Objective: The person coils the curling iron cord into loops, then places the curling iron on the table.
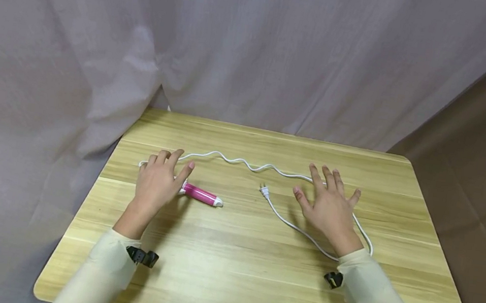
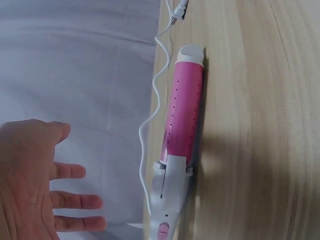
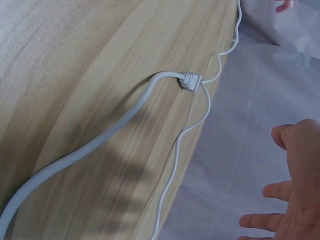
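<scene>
A pink and white hair iron (image 2: pixel 185 110) lies on the table, its pink barrel toward the middle and its white handle partly hidden under my left hand in the head view. My left hand (image 1: pixel 156 181) hovers over the handle with fingers spread, holding nothing. From the iron a wavy white cord (image 1: pixel 241 161) runs across the table and loops back to a two-pin plug (image 1: pixel 264 191). Above the right part of the cord is my right hand (image 1: pixel 331 209), fingers spread and holding nothing. In the right wrist view the plug (image 3: pixel 190 81) lies on the wood, apart from that hand.
The light wooden table (image 1: pixel 227 267) has rounded corners. A grey curtain (image 1: pixel 256 51) hangs behind it and at the left, and a brown panel (image 1: pixel 472 192) stands at the right. Each sleeve has a black wrist camera (image 1: pixel 142 256) at the cuff.
</scene>
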`<state>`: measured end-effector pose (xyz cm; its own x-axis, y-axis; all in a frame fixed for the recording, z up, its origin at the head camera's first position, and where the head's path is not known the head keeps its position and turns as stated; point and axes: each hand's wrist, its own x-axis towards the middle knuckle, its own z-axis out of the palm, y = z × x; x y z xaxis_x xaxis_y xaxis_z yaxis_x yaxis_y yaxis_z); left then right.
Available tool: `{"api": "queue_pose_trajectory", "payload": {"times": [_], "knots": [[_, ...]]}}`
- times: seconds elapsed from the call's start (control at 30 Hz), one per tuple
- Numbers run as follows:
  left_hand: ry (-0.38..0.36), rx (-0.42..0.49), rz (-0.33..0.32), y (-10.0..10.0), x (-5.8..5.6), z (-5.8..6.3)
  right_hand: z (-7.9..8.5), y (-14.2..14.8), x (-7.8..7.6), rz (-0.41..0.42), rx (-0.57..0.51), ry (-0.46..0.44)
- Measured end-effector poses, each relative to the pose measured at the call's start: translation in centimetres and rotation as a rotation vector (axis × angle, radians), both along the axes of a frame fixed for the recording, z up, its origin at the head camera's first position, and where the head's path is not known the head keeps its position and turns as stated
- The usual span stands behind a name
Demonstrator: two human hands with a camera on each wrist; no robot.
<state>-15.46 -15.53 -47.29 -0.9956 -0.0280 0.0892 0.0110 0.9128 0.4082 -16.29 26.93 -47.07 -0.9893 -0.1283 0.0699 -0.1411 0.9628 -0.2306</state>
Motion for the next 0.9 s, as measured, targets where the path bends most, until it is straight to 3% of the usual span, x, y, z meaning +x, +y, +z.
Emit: {"api": "queue_pose_trajectory", "payload": {"times": [0.9], "knots": [[-0.064, 0.050, 0.046, -0.6, 1.2, -2.7, 0.1, -0.3, 0.0, 0.006, 0.010, 0.018]]}}
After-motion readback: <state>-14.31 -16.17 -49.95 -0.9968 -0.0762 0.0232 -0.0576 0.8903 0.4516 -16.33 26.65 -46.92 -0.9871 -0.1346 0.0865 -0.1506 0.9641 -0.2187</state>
